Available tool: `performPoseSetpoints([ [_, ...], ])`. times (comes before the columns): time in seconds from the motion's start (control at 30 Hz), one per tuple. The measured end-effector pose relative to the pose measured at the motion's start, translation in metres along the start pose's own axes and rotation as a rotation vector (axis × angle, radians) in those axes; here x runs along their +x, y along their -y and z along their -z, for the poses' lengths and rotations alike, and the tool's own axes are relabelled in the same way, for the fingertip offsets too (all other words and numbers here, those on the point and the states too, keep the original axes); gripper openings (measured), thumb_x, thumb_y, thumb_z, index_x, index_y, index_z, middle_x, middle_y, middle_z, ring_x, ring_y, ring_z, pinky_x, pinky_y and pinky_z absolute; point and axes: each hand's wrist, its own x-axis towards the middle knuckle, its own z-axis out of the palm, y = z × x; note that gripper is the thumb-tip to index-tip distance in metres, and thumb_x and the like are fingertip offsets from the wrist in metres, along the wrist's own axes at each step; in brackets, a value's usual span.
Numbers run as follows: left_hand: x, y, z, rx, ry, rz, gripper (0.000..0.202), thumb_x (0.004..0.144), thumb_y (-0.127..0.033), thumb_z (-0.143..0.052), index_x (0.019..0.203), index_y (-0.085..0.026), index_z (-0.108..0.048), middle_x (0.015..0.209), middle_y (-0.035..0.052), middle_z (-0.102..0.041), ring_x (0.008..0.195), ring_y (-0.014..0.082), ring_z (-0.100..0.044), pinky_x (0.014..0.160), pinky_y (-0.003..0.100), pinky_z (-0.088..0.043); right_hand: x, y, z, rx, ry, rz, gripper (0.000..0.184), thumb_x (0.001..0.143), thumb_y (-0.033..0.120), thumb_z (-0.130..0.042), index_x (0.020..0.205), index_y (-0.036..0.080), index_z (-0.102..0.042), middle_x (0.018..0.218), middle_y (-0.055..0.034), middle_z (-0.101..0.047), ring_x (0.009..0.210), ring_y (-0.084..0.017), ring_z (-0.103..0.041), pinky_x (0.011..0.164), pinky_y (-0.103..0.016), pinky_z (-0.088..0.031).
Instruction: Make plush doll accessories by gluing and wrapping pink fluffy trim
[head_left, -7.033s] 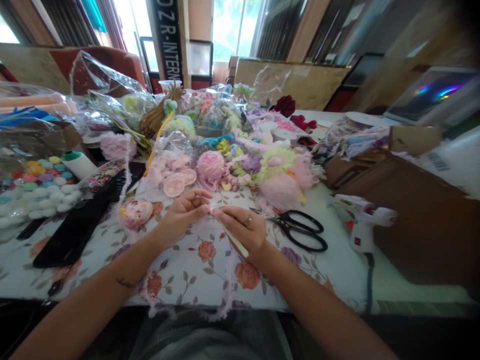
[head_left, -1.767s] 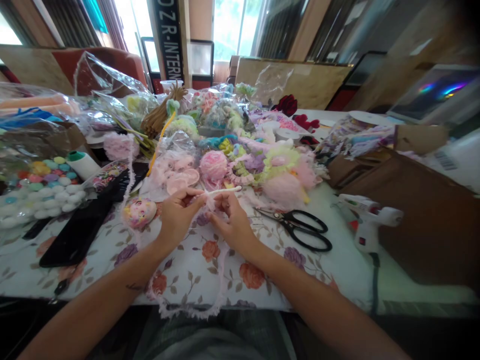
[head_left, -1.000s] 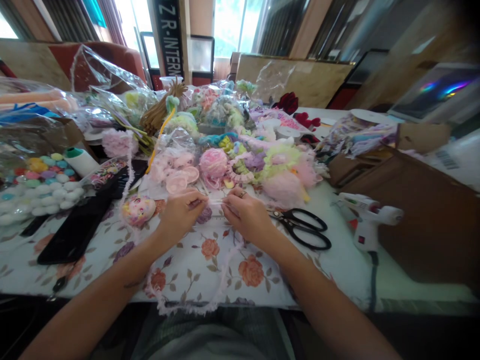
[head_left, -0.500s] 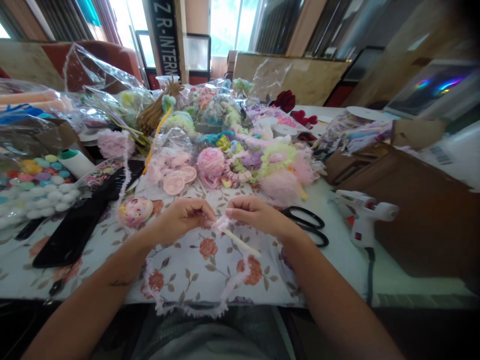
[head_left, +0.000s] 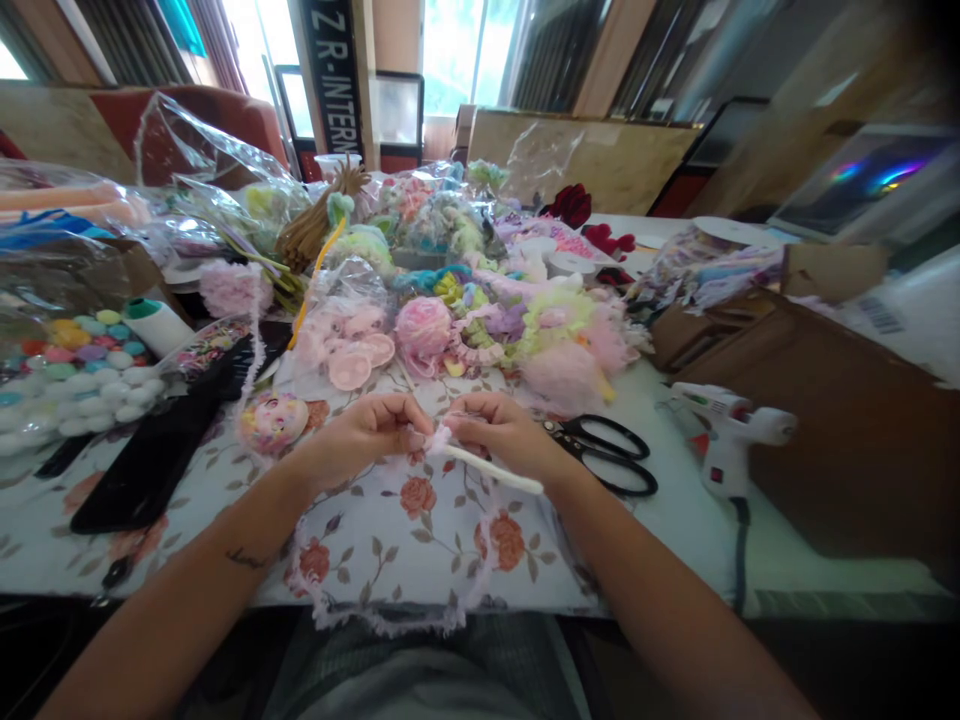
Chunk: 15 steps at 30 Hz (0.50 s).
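In front of me, over the flowered cloth, my left hand (head_left: pixel 386 428) pinches fluffy pale pink yarn (head_left: pixel 439 440) between thumb and fingertips. Close beside it, my right hand (head_left: pixel 491 430) is closed on the same yarn. A thin cream stick (head_left: pixel 495 472) points out from the yarn to the lower right, under my right hand; its other end is hidden at the fingers. From the hands a loose strand of the yarn loops down past the table's front edge and back up on the left. Black-handled scissors (head_left: pixel 619 470) lie right of my right wrist.
A pink yarn ball (head_left: pixel 424 328) and soft coloured trimmings fill the back. On the left lie a black phone-like slab (head_left: pixel 124 485), a bag of pompoms (head_left: pixel 97 385) and a round patterned piece (head_left: pixel 271 422). At right stand a glue gun (head_left: pixel 727 430) and a cardboard box (head_left: pixel 847 440).
The cream stick has swung to a flatter angle, its free end higher and further right. My right hand has shifted slightly left, showing more of the scissors.
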Motion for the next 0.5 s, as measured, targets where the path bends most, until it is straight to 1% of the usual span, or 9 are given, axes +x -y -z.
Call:
performPoseSetpoints([
  [0.07, 0.001, 0.000, -0.002, -0.086, -0.095, -0.016, 0.013, 0.076, -0.025, -0.071, 0.082, -0.015, -0.065, 0.071, 0.0014, -0.063, 0.067, 0.0092, -0.056, 0.060, 0.019, -0.042, 0.002, -0.003, -0.007, 0.042, -0.003, -0.038, 0.027, 0.079, 0.042, -0.062, 0.073, 0.016, -0.058, 0.052, 0.0059, -0.047, 0.044, -0.006, -0.039, 0.043, -0.020, -0.026],
  [0.13, 0.003, -0.001, -0.005, -0.165, -0.185, -0.019, 0.014, 0.075, -0.025, -0.072, 0.082, -0.015, -0.065, 0.070, 0.0007, -0.063, 0.064, 0.0087, -0.056, 0.058, 0.018, -0.042, 0.003, -0.004, -0.012, 0.056, -0.012, -0.062, 0.025, 0.081, 0.039, -0.059, 0.072, 0.017, -0.055, 0.056, 0.0046, -0.050, 0.046, -0.007, -0.041, 0.044, -0.021, -0.029],
  [0.23, 0.005, -0.002, -0.007, -0.193, -0.272, 0.019, 0.017, 0.071, -0.025, -0.074, 0.081, -0.015, -0.064, 0.068, 0.0002, -0.063, 0.058, 0.0088, -0.055, 0.050, 0.019, -0.039, 0.003, -0.004, -0.015, 0.068, 0.005, -0.092, 0.022, 0.083, 0.038, -0.056, 0.073, 0.018, -0.055, 0.064, 0.0021, -0.054, 0.048, -0.008, -0.043, 0.046, -0.024, -0.033],
  [0.3, 0.005, -0.003, -0.007, -0.156, -0.293, 0.039, 0.018, 0.069, -0.025, -0.076, 0.077, -0.016, -0.062, 0.067, -0.0002, -0.063, 0.057, 0.0090, -0.055, 0.049, 0.019, -0.038, 0.003, -0.003, -0.015, 0.074, 0.031, -0.087, 0.023, 0.084, 0.039, -0.055, 0.074, 0.019, -0.056, 0.066, 0.0013, -0.054, 0.049, -0.009, -0.042, 0.047, -0.025, -0.033],
  [0.37, 0.005, -0.002, -0.007, -0.107, -0.297, 0.031, 0.020, 0.066, -0.025, -0.078, 0.073, -0.016, -0.062, 0.068, 0.0001, -0.064, 0.059, 0.0102, -0.057, 0.052, 0.020, -0.040, 0.002, -0.002, -0.015, 0.063, 0.050, -0.084, 0.023, 0.084, 0.040, -0.055, 0.074, 0.019, -0.056, 0.065, 0.0012, -0.053, 0.049, -0.009, -0.041, 0.047, -0.026, -0.031],
  [0.5, 0.006, 0.001, -0.007, -0.028, -0.269, -0.003, 0.023, 0.063, -0.024, -0.080, 0.075, -0.015, -0.064, 0.073, 0.0023, -0.067, 0.065, 0.0124, -0.061, 0.059, 0.022, -0.043, 0.001, -0.001, -0.015, 0.070, 0.084, -0.121, 0.021, 0.083, 0.038, -0.057, 0.073, 0.020, -0.057, 0.063, 0.0014, -0.051, 0.051, -0.010, -0.042, 0.045, -0.025, -0.029],
])
